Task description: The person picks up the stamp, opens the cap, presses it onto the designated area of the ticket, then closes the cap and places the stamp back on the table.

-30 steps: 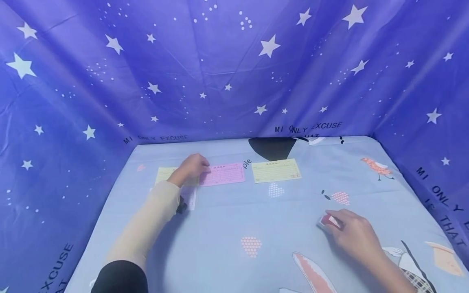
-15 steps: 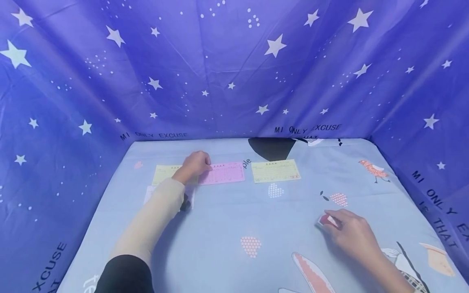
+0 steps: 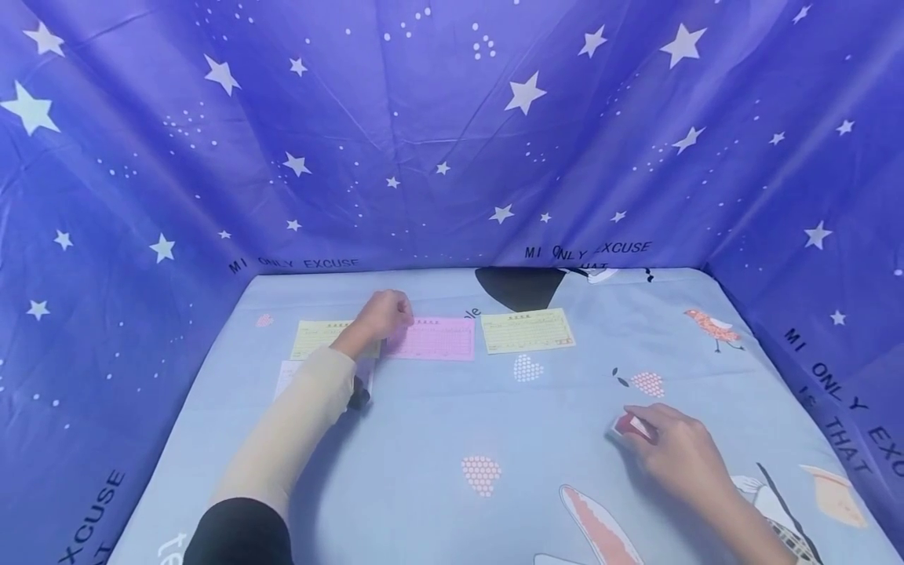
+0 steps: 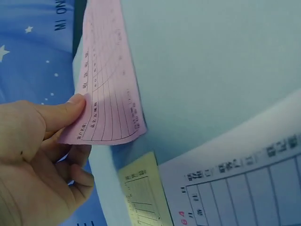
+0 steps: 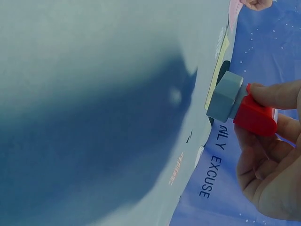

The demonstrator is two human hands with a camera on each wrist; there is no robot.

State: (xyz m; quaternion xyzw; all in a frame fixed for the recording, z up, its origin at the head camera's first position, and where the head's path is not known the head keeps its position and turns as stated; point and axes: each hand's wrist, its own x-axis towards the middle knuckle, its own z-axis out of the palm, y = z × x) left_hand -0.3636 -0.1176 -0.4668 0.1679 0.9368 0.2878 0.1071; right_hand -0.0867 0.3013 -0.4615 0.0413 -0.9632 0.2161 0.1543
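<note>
Paper slip [image 3: 441, 342], pink and rectangular, lies near the far edge of the blue cloth-covered tabletop [image 3: 395, 463], left hand [image 3: 384, 314] pinching its raised end; right hand [image 3: 681, 447] grips a red-and-grey plastic block [image 5: 254, 115]. Positioning seems the step; next, probably lower that end.

Purple star-print bkgd curtain [image 3: 452, 118], lt blue tablecloth [image 3: 410, 439]

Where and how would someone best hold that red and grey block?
Probably pinch its red end from the right, as the right hand does: that end juts out on that side, leaving the grey end uncovered.
</note>
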